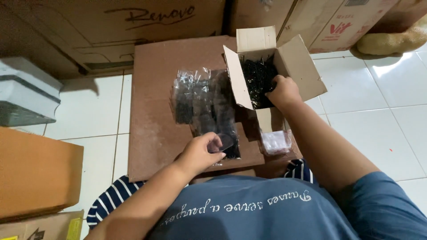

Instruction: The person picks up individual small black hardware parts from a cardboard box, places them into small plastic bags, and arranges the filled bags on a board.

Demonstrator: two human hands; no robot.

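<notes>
Black screws (259,79) are heaped in the open cardboard box (297,62) on the brown board (151,111); the right hand (283,91) is sunk among them, its grip hidden. A small clear bag (221,143) is pinched by the left hand (199,153) beside filled bags (202,104). Sharp points could prick; the tilted box could spill.

A brown board (151,111) lies at centre frame on white floor tiles (378,111). On it rest filled clear bags (202,102), an open cardboard box (293,62) and empty bags (275,141).
</notes>
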